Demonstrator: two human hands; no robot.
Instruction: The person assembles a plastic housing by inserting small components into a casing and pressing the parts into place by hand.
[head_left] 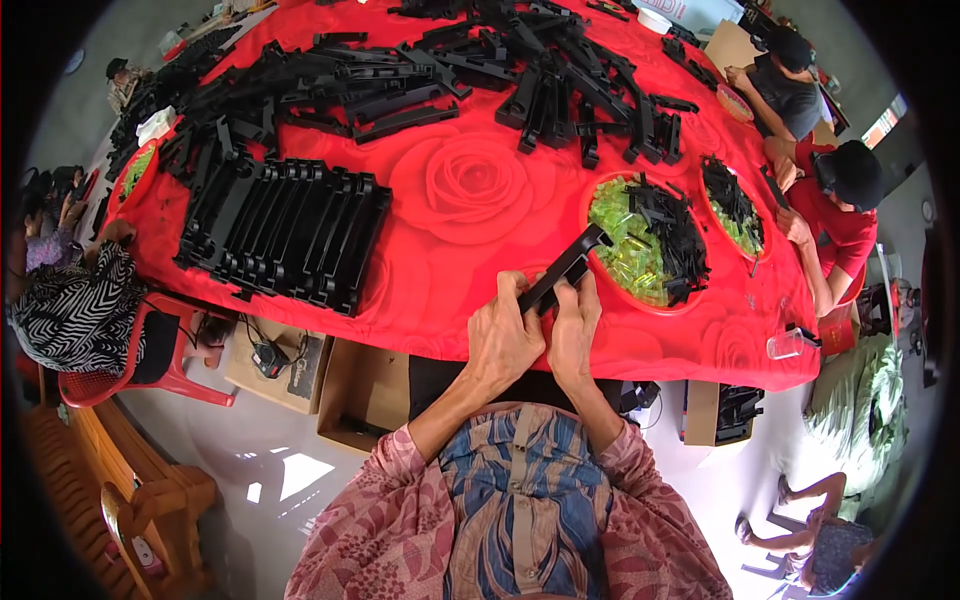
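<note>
Both of my hands are closed around a long, narrow black plastic part [568,266], held tilted just above the near edge of the table. My left hand [503,332] grips its lower end, and my right hand [573,328] pinches it from the right side. The fingertips are partly hidden behind the part. Right beside its upper end stands a red-orange basin [655,309] with translucent yellow-green pieces [628,255] and small black strips [672,225] in it. To the left, similar black parts [290,235] lie side by side in a neat row.
A large heap of black parts [400,90] covers the far side of the red rose-print tablecloth [470,190]. People work at the right [840,210] and left [75,300] edges. A clear container [785,345] stands at the right corner. Under the table are cardboard boxes [362,385].
</note>
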